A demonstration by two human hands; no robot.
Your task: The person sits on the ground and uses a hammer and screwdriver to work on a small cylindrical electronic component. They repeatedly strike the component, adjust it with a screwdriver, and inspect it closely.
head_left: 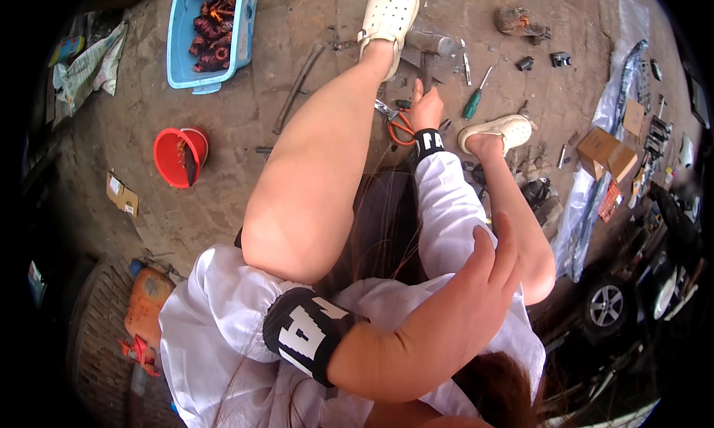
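My right hand [426,108] reaches down to the brick floor between my feet. It is closed round a dark bar-shaped tool [426,69], whose far end points away from me; the gripped part is hidden. Just left of that hand lie shears with orange handles [401,134]. To its right is a green-handled screwdriver [474,101], and beyond it a thin metal tool [466,65]. A pale cylinder [430,43] lies past the dark tool's end. My left hand [476,287] is raised close to me across my lap, empty, fingers stretched.
A blue tub [172,49] holds dark reddish coils. Nearer stands a red bucket [169,171]. A long dark bar [297,89] lies left of my foot in a cream clog [390,11]. On the right are a cardboard box [606,153], plastic sheeting, metal parts and a wheel [606,305].
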